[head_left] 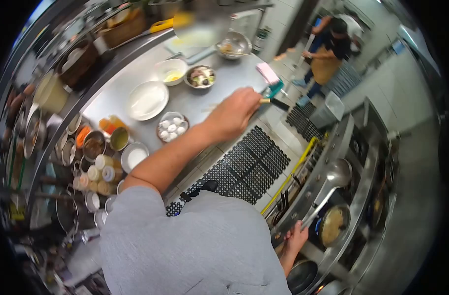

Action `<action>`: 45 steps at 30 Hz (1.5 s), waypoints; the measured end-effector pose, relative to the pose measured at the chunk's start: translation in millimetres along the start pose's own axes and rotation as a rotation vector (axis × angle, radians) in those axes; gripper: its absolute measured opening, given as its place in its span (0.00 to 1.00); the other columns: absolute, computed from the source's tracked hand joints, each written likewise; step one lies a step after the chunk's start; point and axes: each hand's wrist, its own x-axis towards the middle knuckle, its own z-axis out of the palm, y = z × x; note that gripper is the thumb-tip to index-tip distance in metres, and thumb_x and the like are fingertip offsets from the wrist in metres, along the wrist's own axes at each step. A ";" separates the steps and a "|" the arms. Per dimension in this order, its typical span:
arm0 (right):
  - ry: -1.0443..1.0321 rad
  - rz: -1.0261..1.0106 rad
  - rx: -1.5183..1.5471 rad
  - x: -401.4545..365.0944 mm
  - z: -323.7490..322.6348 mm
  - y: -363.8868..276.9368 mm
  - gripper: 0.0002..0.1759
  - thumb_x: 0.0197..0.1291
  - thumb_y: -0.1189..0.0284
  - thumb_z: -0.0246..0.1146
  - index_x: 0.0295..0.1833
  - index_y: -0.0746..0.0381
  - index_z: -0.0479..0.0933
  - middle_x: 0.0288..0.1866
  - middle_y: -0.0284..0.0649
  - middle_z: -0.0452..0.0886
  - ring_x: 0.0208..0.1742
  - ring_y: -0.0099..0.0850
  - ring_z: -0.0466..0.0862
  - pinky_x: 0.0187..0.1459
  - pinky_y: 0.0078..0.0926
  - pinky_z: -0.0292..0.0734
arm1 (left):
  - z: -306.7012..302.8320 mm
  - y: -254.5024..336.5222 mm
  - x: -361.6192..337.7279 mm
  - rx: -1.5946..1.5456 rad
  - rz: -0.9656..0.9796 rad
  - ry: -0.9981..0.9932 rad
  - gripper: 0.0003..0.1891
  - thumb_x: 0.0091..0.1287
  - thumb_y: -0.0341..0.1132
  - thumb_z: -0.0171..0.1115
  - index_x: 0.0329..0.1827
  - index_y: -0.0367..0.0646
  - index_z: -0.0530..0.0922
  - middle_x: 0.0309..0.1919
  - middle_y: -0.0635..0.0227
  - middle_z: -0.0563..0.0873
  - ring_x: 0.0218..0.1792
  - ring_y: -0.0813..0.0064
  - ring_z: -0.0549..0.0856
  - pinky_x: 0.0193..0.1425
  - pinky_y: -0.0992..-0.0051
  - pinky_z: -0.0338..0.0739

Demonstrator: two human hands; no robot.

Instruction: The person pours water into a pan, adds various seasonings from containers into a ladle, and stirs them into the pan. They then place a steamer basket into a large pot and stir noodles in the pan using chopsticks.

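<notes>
My left hand (236, 113) reaches over the edge of the steel counter, its fingers closed round a slim tool (274, 102) with a light stem and a black part. What the tool is cannot be made out. Near it on the counter are a pink cloth (267, 73) and a green item (273, 89). Down at the right, my right hand (295, 237) grips the long handle of a metal ladle (338, 173), whose bowl is over the stove. Beside the handle, a pan (334, 226) with pale yellowish food sits over a blue flame.
The counter (185, 101) holds a white plate (148, 100), a bowl of eggs (172, 127), a bowl with yolk (172, 73) and a food bowl (200, 77). Bottles and containers crowd the left. Black mats (244, 164) cover the floor. Another person (330, 54) stands beyond.
</notes>
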 end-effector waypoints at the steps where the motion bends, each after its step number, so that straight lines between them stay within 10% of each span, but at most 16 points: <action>1: -0.046 0.035 -0.049 -0.1 20.7 -8.5 0.10 0.85 0.63 0.64 0.52 0.57 0.74 0.24 0.27 0.67 0.17 0.19 0.68 0.17 0.22 0.64 | -25.3 -4.0 -0.2 0.073 0.023 0.034 0.07 0.82 0.29 0.61 0.56 0.37 0.80 0.47 0.52 0.80 0.52 0.47 0.82 0.58 0.56 0.78; 8: -0.500 0.146 -0.304 42.5 71.3 47.8 0.12 0.82 0.65 0.66 0.46 0.62 0.78 0.26 0.27 0.72 0.23 0.21 0.73 0.25 0.26 0.68 | -138.0 -23.1 -78.2 0.403 -0.115 0.086 0.07 0.76 0.28 0.67 0.53 0.40 0.85 0.50 0.59 0.81 0.53 0.53 0.82 0.61 0.57 0.77; 16: -0.700 -0.040 -0.856 132.1 47.8 171.7 0.27 0.78 0.57 0.71 0.42 0.76 0.82 0.29 0.50 0.83 0.35 0.32 0.76 0.42 0.41 0.77 | -54.9 -21.7 -251.2 0.666 -0.251 -0.159 0.08 0.69 0.32 0.66 0.47 0.47 0.89 0.46 0.68 0.84 0.52 0.61 0.85 0.57 0.59 0.78; 23: -0.733 0.123 -0.871 136.5 60.6 145.3 0.23 0.78 0.61 0.70 0.42 0.75 0.84 0.34 0.44 0.89 0.36 0.29 0.82 0.42 0.38 0.79 | -19.3 -1.8 -404.7 0.375 -0.495 -0.486 0.11 0.69 0.30 0.64 0.53 0.41 0.85 0.50 0.61 0.82 0.54 0.57 0.87 0.59 0.58 0.85; 29: -0.663 0.317 -0.790 103.8 112.7 81.9 0.11 0.78 0.67 0.68 0.44 0.62 0.77 0.26 0.30 0.75 0.23 0.25 0.73 0.25 0.30 0.67 | -32.3 -38.6 -475.1 0.531 -0.728 -0.528 0.11 0.70 0.28 0.64 0.53 0.40 0.85 0.57 0.59 0.82 0.61 0.53 0.86 0.63 0.56 0.85; 33: -0.642 0.376 -0.675 108.9 109.7 82.9 0.12 0.80 0.65 0.67 0.44 0.62 0.77 0.26 0.30 0.74 0.21 0.25 0.73 0.23 0.29 0.68 | -23.1 -31.5 -462.1 0.760 -0.836 -0.347 0.19 0.67 0.26 0.65 0.61 0.37 0.83 0.68 0.54 0.80 0.66 0.50 0.83 0.68 0.56 0.84; 40: -0.553 -0.088 -0.737 99.9 94.7 114.8 0.14 0.79 0.64 0.67 0.44 0.63 0.78 0.27 0.33 0.77 0.22 0.24 0.74 0.25 0.31 0.67 | 14.9 -38.3 -382.4 0.534 -0.954 -0.119 0.24 0.69 0.30 0.69 0.68 0.36 0.81 0.64 0.48 0.82 0.60 0.43 0.85 0.67 0.52 0.84; 43: -0.588 0.246 -0.657 92.6 81.3 97.9 0.13 0.79 0.64 0.68 0.44 0.62 0.78 0.27 0.32 0.77 0.23 0.24 0.73 0.25 0.29 0.67 | 28.5 -101.3 -360.5 0.411 -0.910 0.094 0.24 0.77 0.38 0.69 0.71 0.35 0.79 0.57 0.48 0.86 0.46 0.45 0.91 0.52 0.55 0.89; 45: -0.565 0.421 -0.508 77.8 74.1 86.4 0.14 0.80 0.62 0.69 0.44 0.60 0.78 0.27 0.29 0.74 0.23 0.23 0.71 0.26 0.27 0.66 | 31.4 -141.3 -331.0 -0.108 -1.404 0.597 0.27 0.80 0.43 0.69 0.72 0.33 0.77 0.57 0.49 0.86 0.37 0.55 0.93 0.38 0.62 0.90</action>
